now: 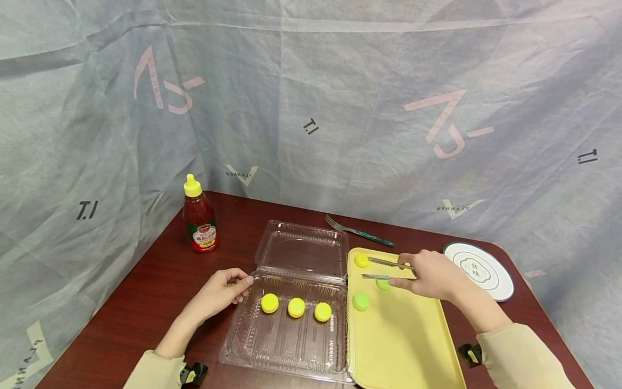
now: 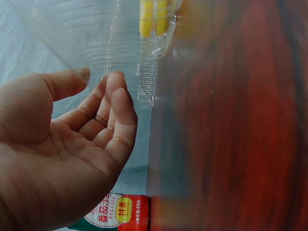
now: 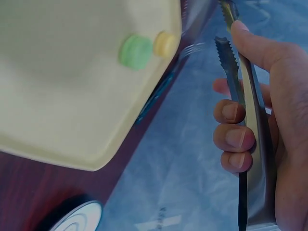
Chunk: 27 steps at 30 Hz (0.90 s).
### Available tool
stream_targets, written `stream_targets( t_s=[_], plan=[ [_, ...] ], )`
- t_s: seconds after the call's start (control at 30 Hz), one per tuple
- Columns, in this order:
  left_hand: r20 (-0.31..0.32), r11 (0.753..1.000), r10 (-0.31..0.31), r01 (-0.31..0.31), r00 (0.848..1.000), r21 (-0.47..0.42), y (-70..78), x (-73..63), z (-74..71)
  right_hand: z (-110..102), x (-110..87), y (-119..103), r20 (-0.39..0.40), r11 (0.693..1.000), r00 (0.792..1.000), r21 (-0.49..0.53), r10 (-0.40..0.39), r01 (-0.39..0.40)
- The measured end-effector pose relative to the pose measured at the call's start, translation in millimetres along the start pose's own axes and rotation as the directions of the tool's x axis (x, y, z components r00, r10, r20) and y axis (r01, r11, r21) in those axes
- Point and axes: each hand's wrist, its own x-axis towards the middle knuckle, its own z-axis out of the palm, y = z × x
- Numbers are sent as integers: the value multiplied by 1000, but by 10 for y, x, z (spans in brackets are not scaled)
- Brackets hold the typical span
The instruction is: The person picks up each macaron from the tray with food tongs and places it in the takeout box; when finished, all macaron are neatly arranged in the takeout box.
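Observation:
My left hand [image 1: 218, 294] holds the left edge of a clear plastic container [image 1: 286, 354] between thumb and fingers, near the lid hinge. Three yellow macarons [image 1: 296, 307] sit in a row inside it, and its lid [image 1: 303, 251] lies folded back. In my right hand [image 1: 432, 274] is a pair of metal tongs [image 3: 250, 110], arms spread apart with nothing between the tips. Those tips hover over a yellow tray [image 1: 408, 346], the upper one right beside a yellow macaron [image 1: 362, 260]. A green macaron [image 1: 361, 301] lies lower on the tray; another green macaron [image 1: 384, 283] is partly hidden by the tongs.
A ketchup bottle [image 1: 200, 221] with a yellow cap stands at the back left. Behind the lid and tray lies a fork [image 1: 362, 233] with a green handle. A white plate [image 1: 478, 270] is right of the tray. Grey cloth [image 1: 311, 108] hangs behind the table.

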Motion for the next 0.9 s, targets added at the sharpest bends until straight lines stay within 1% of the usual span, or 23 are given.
stream_targets(
  t_s=[0.13, 0.23, 0.37, 0.47, 0.67, 0.9],
  plan=[
    [3, 1000, -2, 2, 1000, 2, 5, -3, -3, 74, -39, 111, 23, 1000, 999, -4, 31, -31],
    [-1, 1000, -15, 15, 1000, -1, 21, -11, 2, 128, -64, 185, 48, 999, 998, -5, 51, -51],
    [-6, 1000, -27, 27, 1000, 0, 32, -17, 7, 198, -104, 264, 93, 996, 992, -4, 84, -84],
    [-10, 1000, -24, 24, 1000, 1, 31, -19, 10, 243, -134, 303, 123, 994, 987, 9, 108, -110],
    [-5, 1000, -11, 11, 1000, -7, 26, -18, 8, 309, -162, 366, 141, 991, 982, 21, 129, -133],
    [4, 1000, 1, -1, 1000, -17, 32, -20, 2, 345, -175, 396, 147, 990, 980, 10, 135, -138]
  ],
)
